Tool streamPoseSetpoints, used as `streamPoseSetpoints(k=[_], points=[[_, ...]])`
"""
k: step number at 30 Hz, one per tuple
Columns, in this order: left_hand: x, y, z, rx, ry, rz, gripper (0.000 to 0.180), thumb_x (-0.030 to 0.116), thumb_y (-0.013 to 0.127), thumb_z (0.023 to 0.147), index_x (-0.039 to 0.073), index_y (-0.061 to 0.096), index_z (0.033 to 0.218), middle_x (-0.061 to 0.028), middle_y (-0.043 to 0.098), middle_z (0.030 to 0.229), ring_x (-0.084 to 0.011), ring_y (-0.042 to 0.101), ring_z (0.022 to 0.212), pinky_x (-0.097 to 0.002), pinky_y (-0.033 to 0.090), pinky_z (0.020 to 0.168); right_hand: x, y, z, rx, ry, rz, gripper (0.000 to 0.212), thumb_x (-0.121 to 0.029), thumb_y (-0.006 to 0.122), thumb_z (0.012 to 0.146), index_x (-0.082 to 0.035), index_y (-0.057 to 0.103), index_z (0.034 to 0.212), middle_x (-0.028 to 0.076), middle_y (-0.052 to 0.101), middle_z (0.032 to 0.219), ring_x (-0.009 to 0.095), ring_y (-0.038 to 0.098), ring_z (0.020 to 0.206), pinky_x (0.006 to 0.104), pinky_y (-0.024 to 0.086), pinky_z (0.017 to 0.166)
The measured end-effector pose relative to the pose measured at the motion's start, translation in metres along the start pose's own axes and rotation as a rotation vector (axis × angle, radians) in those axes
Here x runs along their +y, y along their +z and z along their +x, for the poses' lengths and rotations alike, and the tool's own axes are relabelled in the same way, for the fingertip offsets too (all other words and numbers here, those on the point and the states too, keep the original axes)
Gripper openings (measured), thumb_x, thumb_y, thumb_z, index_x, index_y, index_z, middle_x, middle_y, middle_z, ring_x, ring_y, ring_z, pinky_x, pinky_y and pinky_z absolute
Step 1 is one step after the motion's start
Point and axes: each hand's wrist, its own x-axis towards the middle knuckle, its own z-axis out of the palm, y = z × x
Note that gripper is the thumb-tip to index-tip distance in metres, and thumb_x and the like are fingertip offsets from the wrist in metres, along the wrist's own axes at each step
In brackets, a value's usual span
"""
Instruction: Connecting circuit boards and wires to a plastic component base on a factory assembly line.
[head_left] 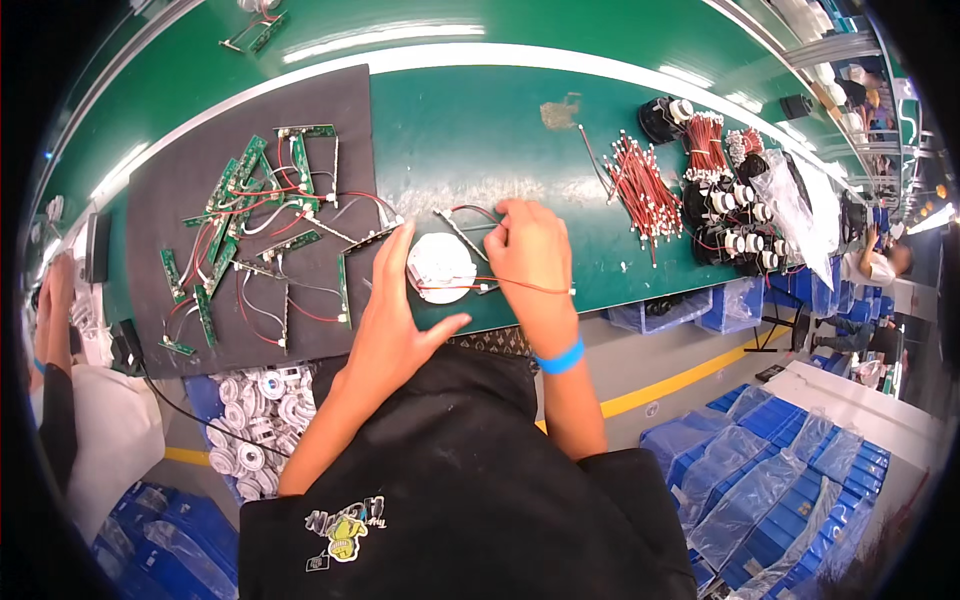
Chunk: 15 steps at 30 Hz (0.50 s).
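Observation:
A white round plastic housing (pixel 440 266) rests near the table's front edge between my hands. My left hand (pixel 388 310) lies along its left side, fingers stretched and thumb spread. My right hand (pixel 532 252) is closed, its curled fingers pinching thin wires that run to a narrow green circuit board (pixel 460 236) beside the housing. What its fingertips cover is hidden. A red wire (pixel 508 282) with a white connector end stretches from the housing across my right wrist. The green board leans by the housing's upper right edge.
Several wired circuit boards (pixel 232 205) lie on a dark mat (pixel 330 95) at left. Bundled red wires (pixel 645 190) and black-and-white round parts (pixel 735 205) line the right. Below the table sit a bin of white housings (pixel 255 420) and blue crates (pixel 780 450). Another person's arm (pixel 58 310) is at far left.

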Motion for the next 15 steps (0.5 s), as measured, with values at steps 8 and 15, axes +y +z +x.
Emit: streamPoseSetpoints(k=[8, 15], points=[[0.037, -0.027, -0.033, 0.177, 0.243, 0.032, 0.041, 0.007, 0.072, 0.075, -0.001, 0.057, 0.112, -0.0188, 0.057, 0.116, -0.033, 0.057, 0.105, -0.0395, 0.046, 0.09, 0.029, -0.087, -0.032, -0.145, 0.139, 0.597, 0.011, -0.003, 0.068, 0.077, 0.001, 0.068, 0.088, 0.011, 0.065, 0.081, 0.019, 0.062, 0.073, 0.0287, 0.048, 0.065], [0.046, -0.004, -0.028, -0.173, 0.362, -0.199, 0.016, 0.003, 0.074, 0.072, 0.001, 0.066, 0.086, -0.0106, 0.066, 0.086, -0.0252, 0.065, 0.076, -0.0335, 0.053, 0.066, 0.017, -0.103, -0.065, -0.017, 0.23, 0.613, 0.015, -0.003, 0.072, 0.076, -0.001, 0.07, 0.091, 0.011, 0.066, 0.084, 0.018, 0.064, 0.074, 0.0267, 0.048, 0.066]])
